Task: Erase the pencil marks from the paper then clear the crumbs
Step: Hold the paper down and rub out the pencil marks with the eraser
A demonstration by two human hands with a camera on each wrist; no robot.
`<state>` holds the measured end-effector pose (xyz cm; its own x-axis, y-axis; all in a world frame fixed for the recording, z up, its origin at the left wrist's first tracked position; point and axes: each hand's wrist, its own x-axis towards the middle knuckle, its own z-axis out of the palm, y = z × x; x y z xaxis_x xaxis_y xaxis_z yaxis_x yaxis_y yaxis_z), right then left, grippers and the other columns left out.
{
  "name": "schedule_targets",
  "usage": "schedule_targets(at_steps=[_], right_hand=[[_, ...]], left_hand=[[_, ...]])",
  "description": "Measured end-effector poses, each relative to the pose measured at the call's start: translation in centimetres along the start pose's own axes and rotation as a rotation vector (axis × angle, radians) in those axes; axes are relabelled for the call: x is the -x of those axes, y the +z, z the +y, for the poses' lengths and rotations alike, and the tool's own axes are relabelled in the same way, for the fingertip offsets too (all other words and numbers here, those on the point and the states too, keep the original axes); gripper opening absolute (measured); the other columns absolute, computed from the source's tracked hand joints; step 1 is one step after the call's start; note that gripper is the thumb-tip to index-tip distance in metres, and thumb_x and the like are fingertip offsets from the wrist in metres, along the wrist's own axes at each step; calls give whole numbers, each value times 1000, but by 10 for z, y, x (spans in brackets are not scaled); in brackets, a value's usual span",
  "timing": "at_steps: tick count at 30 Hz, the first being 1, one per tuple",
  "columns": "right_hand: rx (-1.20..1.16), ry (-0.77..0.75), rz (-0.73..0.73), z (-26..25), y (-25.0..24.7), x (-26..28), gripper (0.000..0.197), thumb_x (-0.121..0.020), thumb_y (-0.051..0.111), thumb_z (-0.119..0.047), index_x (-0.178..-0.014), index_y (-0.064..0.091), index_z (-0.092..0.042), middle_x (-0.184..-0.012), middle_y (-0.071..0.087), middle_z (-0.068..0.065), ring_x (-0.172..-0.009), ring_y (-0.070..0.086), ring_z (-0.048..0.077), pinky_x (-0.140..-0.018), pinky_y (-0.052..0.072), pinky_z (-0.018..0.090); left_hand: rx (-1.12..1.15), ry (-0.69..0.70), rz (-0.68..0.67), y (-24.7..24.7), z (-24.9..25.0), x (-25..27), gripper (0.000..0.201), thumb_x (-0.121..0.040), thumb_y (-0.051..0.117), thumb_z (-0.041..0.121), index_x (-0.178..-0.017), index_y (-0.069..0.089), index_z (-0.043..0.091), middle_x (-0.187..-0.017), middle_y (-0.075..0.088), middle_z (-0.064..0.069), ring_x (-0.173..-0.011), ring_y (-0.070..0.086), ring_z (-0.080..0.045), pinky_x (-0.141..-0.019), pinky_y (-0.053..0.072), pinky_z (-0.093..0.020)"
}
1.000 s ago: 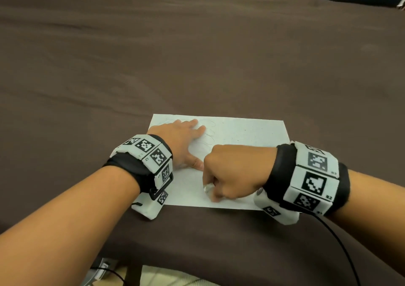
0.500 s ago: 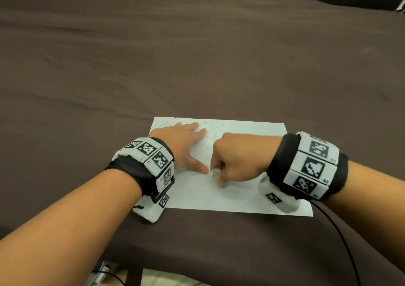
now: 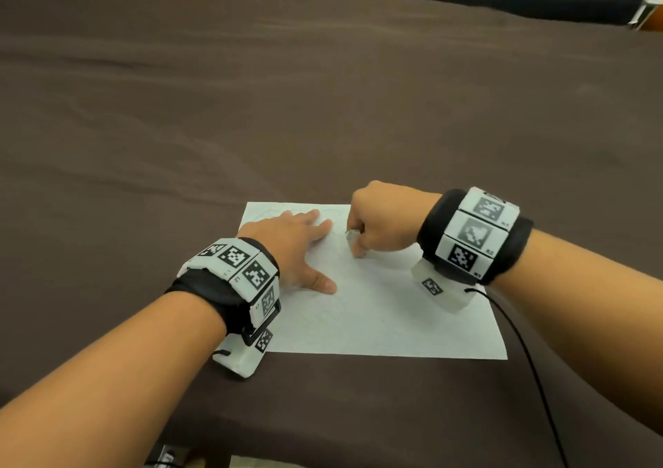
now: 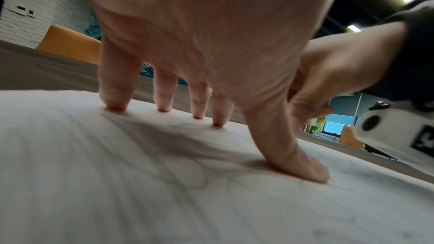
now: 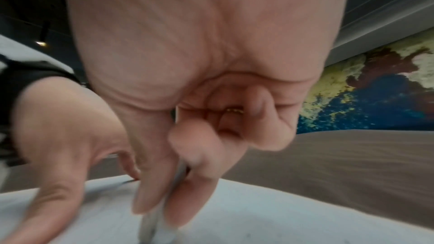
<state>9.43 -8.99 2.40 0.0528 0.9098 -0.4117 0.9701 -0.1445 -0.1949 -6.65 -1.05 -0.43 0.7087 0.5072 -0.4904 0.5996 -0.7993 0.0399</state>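
Your right hand (image 3: 384,221) has swept up the white sheet of paper (image 3: 391,320): a second ago it sat at the lower middle of the frame, near the sheet's bottom edge, and now it's up at the top edge, right of centre. The small white eraser (image 3: 353,238) pinched in its fingers went with it, from near the bottom edge to the upper part of the sheet. That leaves your thumb-side gap wider; the right fist now sits above your left thumb, level with the left fingertips (image 3: 324,224).

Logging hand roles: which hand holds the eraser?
The right hand, fingers curled round the eraser; the left hand lies flat on the paper.
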Motion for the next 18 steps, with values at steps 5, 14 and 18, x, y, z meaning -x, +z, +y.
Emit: schedule_targets(at_steps=[5, 14, 18], right_hand=[[-6, -105, -132, -14, 18, 22, 15, -90, 69, -29, -92, 81, -22, -85, 75, -2, -81, 66, 19, -76, 59, 37], [-37, 60, -31, 14, -14, -15, 11, -83, 80, -30, -85, 81, -19, -85, 75, 1, -85, 70, 24, -76, 60, 37], [-74, 103, 63, 25, -21, -29, 9, -86, 74, -22, -84, 82, -19, -88, 76, -4, -88, 68, 23, -76, 60, 37]], left_hand=[[-2, 13, 4, 1, -1, -4, 110, -70, 59, 82, -155, 0, 43, -163, -7, 20, -152, 1, -12, -117, 21, -44], [-4, 7, 5, -1, 1, 0, 109, -70, 59, 82, -155, 2, 44, -163, -5, 20, -152, 3, -14, -114, 27, -48], [-8, 6, -12, -2, 1, 0, 108, -72, 59, 81, -155, 1, 43, -163, -6, 20, -152, 2, -14, -113, 28, -49]])
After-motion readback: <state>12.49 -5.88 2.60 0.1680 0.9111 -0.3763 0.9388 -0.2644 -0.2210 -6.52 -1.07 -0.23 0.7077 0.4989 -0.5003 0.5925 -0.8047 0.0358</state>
